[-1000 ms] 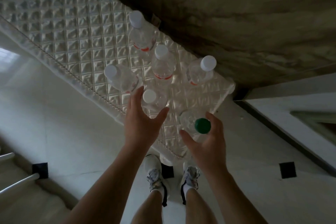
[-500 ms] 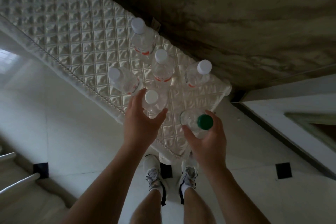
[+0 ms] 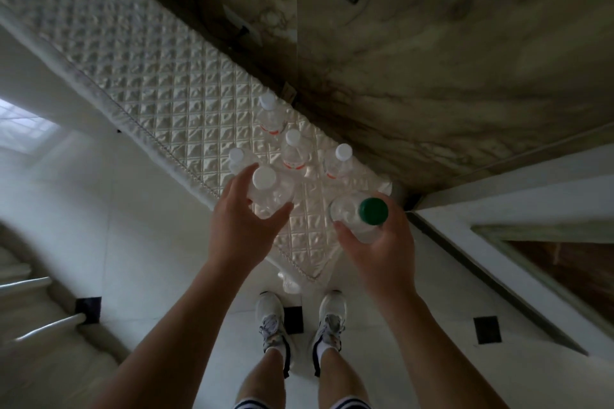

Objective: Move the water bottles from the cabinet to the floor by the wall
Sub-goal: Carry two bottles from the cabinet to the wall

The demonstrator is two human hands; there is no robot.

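Observation:
Several clear plastic water bottles stand on the cabinet top, which is covered by a quilted silver cloth [image 3: 159, 90]. My left hand [image 3: 242, 226] is wrapped around a white-capped bottle [image 3: 269, 192] near the cloth's front edge. My right hand [image 3: 378, 249] grips a green-capped bottle [image 3: 362, 216], held a little above the cloth's right end. Behind them stand white-capped bottles: one at the left [image 3: 237, 159], one in the middle [image 3: 294, 153], one at the right [image 3: 339, 161] and one farther back [image 3: 270, 113].
A marbled wall [image 3: 448, 60] rises right behind the cabinet. Pale tiled floor [image 3: 133, 242] with small black inserts lies below, and my shoes [image 3: 272, 319] stand close to the cabinet. A stair rail [image 3: 43, 325] is at the lower left, a raised ledge [image 3: 498, 209] at the right.
Both bottles have come up off the cloth in my hands and nearer to the camera. My view has pulled back, showing more wall and floor.

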